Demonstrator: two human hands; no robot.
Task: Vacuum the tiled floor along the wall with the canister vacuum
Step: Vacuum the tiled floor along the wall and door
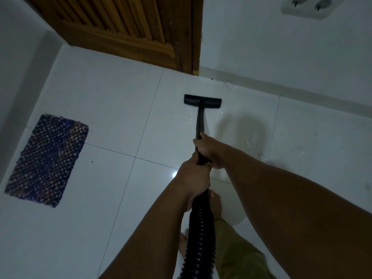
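On the tiled floor (100, 101) near the wall (281, 57) | nozzle (202, 100) flat, short of the skirting | right hand (207, 151) clamped on wand (199, 121), left hand (193, 178) clamped behind it, above hose (199, 234) | wand likely stiff and light, hose flexible and dragging; grip the rigid tube.

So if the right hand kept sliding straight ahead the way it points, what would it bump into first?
Probably the floor head: the right hand grips the black wand, which runs straight to it. Beyond lie bare tile and the wall's skirting, though depth is hard to judge.
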